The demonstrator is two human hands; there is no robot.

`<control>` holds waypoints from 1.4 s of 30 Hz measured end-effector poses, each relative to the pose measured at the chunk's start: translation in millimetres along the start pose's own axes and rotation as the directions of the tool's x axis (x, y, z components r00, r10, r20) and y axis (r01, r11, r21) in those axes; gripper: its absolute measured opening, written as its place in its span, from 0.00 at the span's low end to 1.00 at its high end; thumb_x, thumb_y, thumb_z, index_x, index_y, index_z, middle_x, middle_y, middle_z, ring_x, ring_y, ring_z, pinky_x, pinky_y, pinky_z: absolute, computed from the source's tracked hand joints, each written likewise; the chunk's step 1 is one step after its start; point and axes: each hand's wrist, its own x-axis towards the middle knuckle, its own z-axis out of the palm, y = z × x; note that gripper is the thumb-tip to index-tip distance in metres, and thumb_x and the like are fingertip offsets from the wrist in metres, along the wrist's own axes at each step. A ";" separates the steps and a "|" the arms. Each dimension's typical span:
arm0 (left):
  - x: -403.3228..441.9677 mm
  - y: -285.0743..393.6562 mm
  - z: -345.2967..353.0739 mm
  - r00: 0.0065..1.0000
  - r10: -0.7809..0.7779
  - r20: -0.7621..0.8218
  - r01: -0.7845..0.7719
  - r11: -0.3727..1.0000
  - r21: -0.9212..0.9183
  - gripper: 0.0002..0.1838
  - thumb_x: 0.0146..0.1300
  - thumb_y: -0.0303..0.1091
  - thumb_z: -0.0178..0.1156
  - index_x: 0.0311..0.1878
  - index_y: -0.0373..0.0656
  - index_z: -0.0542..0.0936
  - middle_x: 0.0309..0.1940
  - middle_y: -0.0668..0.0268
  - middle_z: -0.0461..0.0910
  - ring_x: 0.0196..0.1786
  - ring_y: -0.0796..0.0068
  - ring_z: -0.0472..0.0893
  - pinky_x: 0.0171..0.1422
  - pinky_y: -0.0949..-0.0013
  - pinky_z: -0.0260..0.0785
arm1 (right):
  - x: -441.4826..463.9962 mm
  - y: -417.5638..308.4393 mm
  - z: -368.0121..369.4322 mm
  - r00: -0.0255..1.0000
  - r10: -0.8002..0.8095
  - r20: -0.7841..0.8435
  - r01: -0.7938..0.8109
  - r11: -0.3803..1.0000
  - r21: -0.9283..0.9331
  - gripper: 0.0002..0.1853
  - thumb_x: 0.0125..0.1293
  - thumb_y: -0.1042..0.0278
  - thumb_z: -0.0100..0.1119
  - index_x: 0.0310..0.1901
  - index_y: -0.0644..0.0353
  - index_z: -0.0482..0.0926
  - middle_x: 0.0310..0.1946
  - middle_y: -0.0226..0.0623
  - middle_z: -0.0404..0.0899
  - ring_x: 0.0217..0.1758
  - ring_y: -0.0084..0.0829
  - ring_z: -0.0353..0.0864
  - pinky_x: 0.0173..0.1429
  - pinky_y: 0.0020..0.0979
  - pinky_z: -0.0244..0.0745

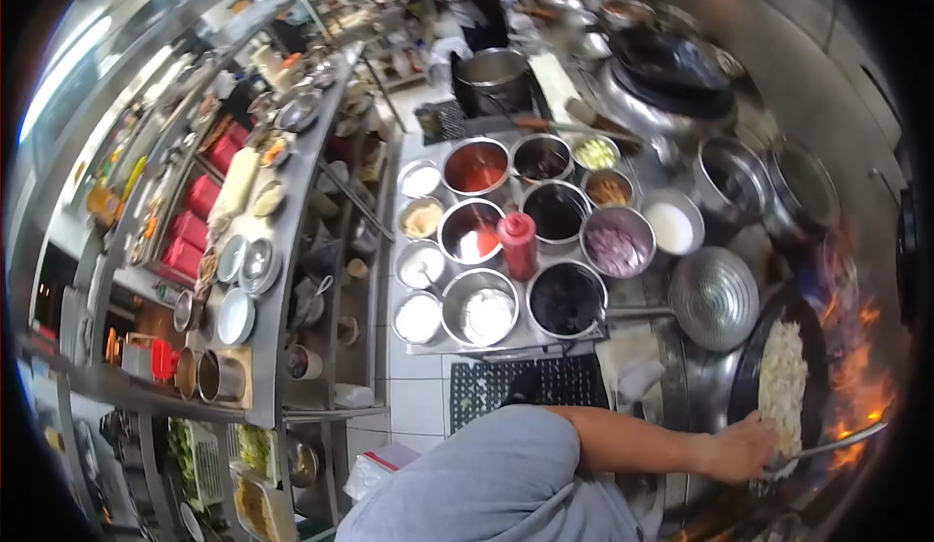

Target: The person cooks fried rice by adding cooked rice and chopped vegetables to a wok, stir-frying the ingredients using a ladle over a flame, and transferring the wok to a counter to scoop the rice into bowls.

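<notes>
My left hand [744, 450], at the end of an arm reaching in from the bottom centre, is closed at the near edge of a dark wok [747, 372]. Its fingertips and the exact grip are partly hidden. Pale, chopped food [783, 381] lies heaped in the wok, with orange flames [854, 396] rising along the far side. A thin metal rod [837, 442] slants up to the right from close by my fingers; what it belongs to is unclear. My right hand is out of view.
A perforated strainer [715, 299] lies beside the wok. Several pots and bowls of sauces and ingredients crowd a steel stand, with a red squeeze bottle [518, 247] among them. Steel shelving [321, 201] runs along the left. Another person [477, 2] stands at the back near more flames.
</notes>
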 end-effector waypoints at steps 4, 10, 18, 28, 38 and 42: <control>-64.2 -38.3 15.1 0.989 -0.079 0.121 0.070 0.994 0.080 0.14 0.58 0.46 0.59 0.34 0.45 0.82 0.40 0.64 0.72 0.50 0.63 0.67 0.50 0.59 0.58 | 6.9 75.4 -61.1 0.956 -0.103 -0.275 0.142 0.982 0.124 0.23 0.76 0.57 0.45 0.21 0.47 0.53 0.11 0.22 0.49 0.13 0.19 0.48 0.17 0.26 0.49; -37.6 -32.5 -15.2 0.999 -0.003 -0.041 0.008 0.992 0.122 0.12 0.58 0.46 0.59 0.34 0.48 0.81 0.37 0.68 0.73 0.48 0.67 0.68 0.49 0.62 0.58 | -58.2 60.7 -95.0 0.937 -0.248 -0.247 0.221 0.966 -0.133 0.32 0.73 0.48 0.39 0.72 0.54 0.47 0.69 0.31 0.56 0.72 0.36 0.51 0.75 0.39 0.33; -9.3 -64.7 35.9 0.998 0.011 -0.066 -0.001 0.989 0.147 0.11 0.57 0.44 0.60 0.32 0.47 0.82 0.36 0.69 0.72 0.48 0.68 0.68 0.49 0.62 0.58 | -67.7 -19.4 -40.9 0.825 -0.534 -0.187 0.529 0.845 -0.077 0.18 0.76 0.55 0.45 0.28 0.49 0.53 0.20 0.23 0.50 0.21 0.22 0.48 0.26 0.29 0.44; -4.1 -58.8 38.4 0.975 -0.111 -0.191 0.102 0.993 -0.055 0.09 0.52 0.39 0.59 0.22 0.47 0.81 0.31 0.69 0.72 0.45 0.67 0.69 0.47 0.61 0.59 | -17.9 95.6 -16.6 0.884 -0.456 -0.100 0.414 0.864 -0.286 0.22 0.74 0.58 0.46 0.20 0.47 0.54 0.12 0.24 0.49 0.13 0.22 0.48 0.19 0.29 0.46; -19.8 -43.6 18.6 0.987 0.006 -0.162 -0.003 1.000 0.020 0.11 0.55 0.41 0.59 0.31 0.44 0.84 0.34 0.65 0.73 0.48 0.63 0.70 0.50 0.58 0.62 | 70.5 11.6 -43.9 0.953 -0.254 -0.164 0.219 0.954 -0.206 0.21 0.71 0.61 0.46 0.20 0.46 0.53 0.12 0.26 0.49 0.13 0.23 0.50 0.18 0.29 0.47; -2.5 4.0 -41.1 0.998 -0.034 0.047 0.041 0.985 -0.167 0.08 0.55 0.39 0.59 0.29 0.46 0.80 0.35 0.61 0.74 0.47 0.59 0.72 0.44 0.57 0.63 | 36.0 19.0 -56.3 0.963 -0.231 -0.142 0.206 0.964 -0.170 0.20 0.71 0.60 0.51 0.21 0.49 0.59 0.11 0.25 0.54 0.12 0.22 0.53 0.16 0.28 0.50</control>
